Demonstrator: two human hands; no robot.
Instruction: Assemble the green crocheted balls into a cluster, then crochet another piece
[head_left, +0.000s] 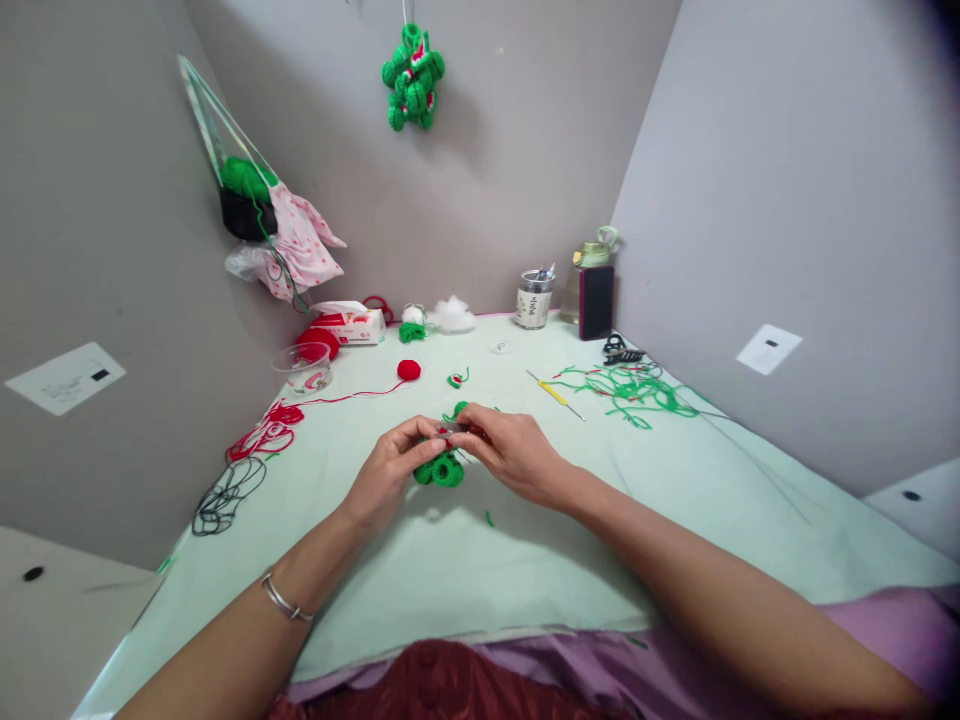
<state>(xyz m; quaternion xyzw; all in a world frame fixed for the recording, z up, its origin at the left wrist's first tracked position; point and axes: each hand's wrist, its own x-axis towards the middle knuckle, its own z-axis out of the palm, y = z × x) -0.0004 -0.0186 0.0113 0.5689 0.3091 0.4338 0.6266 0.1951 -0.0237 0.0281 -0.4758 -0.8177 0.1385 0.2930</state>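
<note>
Over the middle of the table, both my hands meet at a small green crocheted piece with ring-like ends and a bit of red. My left hand is closed on its upper left side, thumb and fingers pinching it. Closed too, my right hand has thumb and fingertips pressed together at the red part. Something thin and greyish shows between the fingertips, too small to name. A green part sticks out behind the fingers. A small green, white and red crocheted piece lies just beyond the hands.
A red yarn ball lies beyond my left hand. At the right are a yellow-handled crochet hook and green yarn scraps. A plastic tub, tissue pack, pen tin and phone stand further back.
</note>
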